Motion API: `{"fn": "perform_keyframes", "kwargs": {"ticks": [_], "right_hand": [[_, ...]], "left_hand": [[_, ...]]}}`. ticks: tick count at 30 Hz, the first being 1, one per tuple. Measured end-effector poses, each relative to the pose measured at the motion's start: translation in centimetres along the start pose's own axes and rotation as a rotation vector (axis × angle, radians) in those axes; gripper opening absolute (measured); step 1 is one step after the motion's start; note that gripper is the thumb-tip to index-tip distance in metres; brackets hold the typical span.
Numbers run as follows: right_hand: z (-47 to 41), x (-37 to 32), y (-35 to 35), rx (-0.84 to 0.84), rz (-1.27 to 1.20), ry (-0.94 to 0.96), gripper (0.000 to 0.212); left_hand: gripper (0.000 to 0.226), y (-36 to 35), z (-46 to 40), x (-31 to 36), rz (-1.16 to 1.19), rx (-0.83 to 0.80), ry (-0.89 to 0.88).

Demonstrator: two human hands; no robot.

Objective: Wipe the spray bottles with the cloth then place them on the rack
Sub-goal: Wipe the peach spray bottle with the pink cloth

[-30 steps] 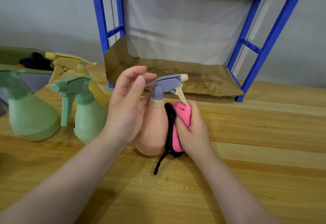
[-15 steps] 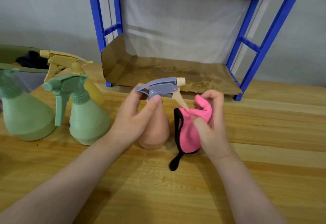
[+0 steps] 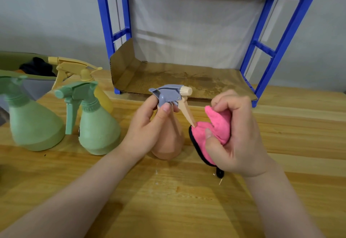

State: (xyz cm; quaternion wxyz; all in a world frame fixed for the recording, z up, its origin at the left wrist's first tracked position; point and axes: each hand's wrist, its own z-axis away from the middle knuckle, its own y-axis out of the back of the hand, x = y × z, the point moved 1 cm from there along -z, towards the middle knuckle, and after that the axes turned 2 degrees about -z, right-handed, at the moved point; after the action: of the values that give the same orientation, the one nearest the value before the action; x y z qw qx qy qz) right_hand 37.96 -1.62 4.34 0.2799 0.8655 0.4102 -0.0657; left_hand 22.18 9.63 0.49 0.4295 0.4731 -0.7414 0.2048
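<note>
1. Now my left hand holds the peach plastic spray bottle with the grey trigger head by its neck, thumb curled just under the head, and the bottle stands upright on the pale wooden desk, in front of the blue metal rack.
2. My right hand is clamped round the bunched pink cloth with black edging. A second ago that cloth was pressed flat against the bottle's belly; it has since come off the body and sits to the right of the bottle, touching only the tip of the cream trigger lever.
3. My left hand has shifted too, from cupping the bottle's side up to its neck.
4. I take this to mean the body is wiped and I am regathering the cloth for the trigger and head, so the bottle is not ready for shelving.
5. The rack's lowest shelf, lined with brown cardboard, lies just behind the bottle and holds nothing yet.
6. Left of the peach bottle wait two green spray bottles and, behind them, a yellow one, apparently unwiped.
</note>
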Motion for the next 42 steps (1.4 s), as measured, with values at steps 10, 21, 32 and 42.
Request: {"fn": "perform_keyframes", "kwargs": {"ticks": [10,21,32,42], "right_hand": [[-2.7,-2.1,-0.2,0.003,0.053,0.099,0.030],[-5.3,-1.1,-1.9,0.142,0.365,-0.226,0.033],[-2.2,0.4,-4.8,0.289,0.399,-0.162,0.043],[-2.2,1.0,-3.3,0.358,0.437,-0.164,0.047]], "left_hand": [[0.018,-0.2,0.0,1.1,0.080,0.112,0.004],[0.019,-0.3,0.1,1.0,-0.246,0.098,-0.111],[0.015,0.4,-0.2,0.9,-0.697,0.089,-0.315],[0.022,-0.9,0.1,1.8,-0.587,0.017,-0.306]]}}
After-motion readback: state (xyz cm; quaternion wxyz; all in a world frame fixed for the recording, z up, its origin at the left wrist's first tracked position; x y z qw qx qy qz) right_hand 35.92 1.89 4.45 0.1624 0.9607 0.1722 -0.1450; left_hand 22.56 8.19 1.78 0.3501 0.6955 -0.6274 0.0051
